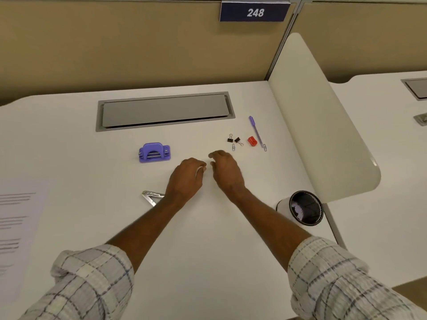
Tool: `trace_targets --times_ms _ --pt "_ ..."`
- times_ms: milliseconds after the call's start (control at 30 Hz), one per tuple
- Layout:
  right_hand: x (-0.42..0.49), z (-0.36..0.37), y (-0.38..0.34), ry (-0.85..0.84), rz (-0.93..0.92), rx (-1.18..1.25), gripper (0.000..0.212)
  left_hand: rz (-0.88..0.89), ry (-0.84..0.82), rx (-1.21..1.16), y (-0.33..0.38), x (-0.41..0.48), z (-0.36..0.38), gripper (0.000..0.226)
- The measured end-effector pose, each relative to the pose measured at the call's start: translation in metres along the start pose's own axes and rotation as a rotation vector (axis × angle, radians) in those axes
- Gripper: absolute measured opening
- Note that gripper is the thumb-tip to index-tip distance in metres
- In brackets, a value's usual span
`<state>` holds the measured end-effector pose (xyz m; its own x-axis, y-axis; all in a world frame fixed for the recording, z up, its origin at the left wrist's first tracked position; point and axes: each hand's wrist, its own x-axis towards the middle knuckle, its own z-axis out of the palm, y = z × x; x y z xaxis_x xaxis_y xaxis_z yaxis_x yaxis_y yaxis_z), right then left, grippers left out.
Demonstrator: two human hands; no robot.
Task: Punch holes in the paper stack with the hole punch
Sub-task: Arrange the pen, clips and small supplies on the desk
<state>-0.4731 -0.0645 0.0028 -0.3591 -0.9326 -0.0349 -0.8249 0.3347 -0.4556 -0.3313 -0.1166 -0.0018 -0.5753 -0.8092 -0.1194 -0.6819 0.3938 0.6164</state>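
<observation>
The purple hole punch (154,152) is set on the white bench (208,250), well apart from the printed paper stack (16,227) at the left edge. Right of the hole punch, the left hand (187,175) is curled over something pale; whether anything is gripped cannot be told. The right hand (225,168) is held beside it, loosely bent and empty. Binder clips (233,140) and a purple pen (256,131) are seen beyond.

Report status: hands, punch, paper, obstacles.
Left hand, right hand mid-desk, holding neither. Purple plastic hole punch untouched. White printed paper far left. Nothing between.
</observation>
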Motion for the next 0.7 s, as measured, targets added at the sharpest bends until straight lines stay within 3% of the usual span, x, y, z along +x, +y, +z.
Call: trace_targets --times_ms 200,400,700 --pt "-0.045 0.035 -0.036 -0.093 -0.147 0.002 0.045 -0.057 -0.197 0.201 -0.041 -0.045 -0.020 0.057" --pt "-0.068 0.053 -0.059 -0.090 -0.173 -0.006 0.048 -0.039 -0.117 0.226 -0.066 -0.079 -0.041 0.062" --pt "-0.086 0.062 -0.072 -0.239 -0.319 -0.040 0.069 0.034 -0.199 0.275 -0.105 -0.109 -0.049 0.082"
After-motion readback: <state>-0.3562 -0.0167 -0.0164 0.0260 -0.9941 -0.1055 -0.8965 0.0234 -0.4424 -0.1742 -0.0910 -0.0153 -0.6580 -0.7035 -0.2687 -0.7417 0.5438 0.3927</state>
